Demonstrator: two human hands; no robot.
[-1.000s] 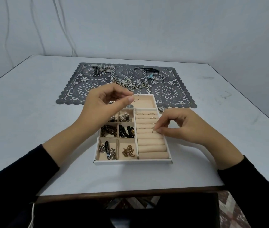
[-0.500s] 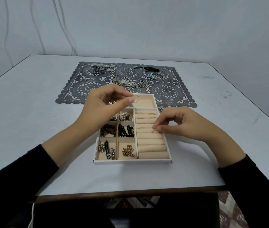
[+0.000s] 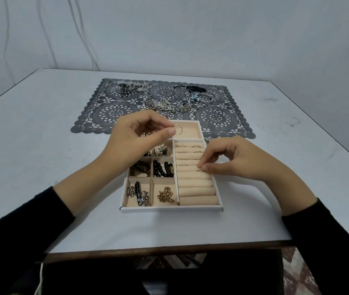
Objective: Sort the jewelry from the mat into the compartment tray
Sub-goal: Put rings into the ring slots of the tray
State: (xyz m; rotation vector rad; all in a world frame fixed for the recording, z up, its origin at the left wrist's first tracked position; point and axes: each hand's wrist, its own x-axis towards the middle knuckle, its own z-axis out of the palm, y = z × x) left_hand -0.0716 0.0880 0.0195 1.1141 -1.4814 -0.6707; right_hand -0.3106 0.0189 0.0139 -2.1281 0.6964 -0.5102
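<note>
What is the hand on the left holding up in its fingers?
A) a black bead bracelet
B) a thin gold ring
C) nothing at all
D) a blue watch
B: the left hand pinches a thin gold ring between thumb and fingertip, above the far end of the tray.

Compartment tray (image 3: 170,208): matt beige cloth-like lining, white card-like rim. Mat (image 3: 114,109): dull grey openwork. Thin ring (image 3: 182,130) shiny gold-toned metal; tabletop (image 3: 41,150) smooth, scuffed.
</note>
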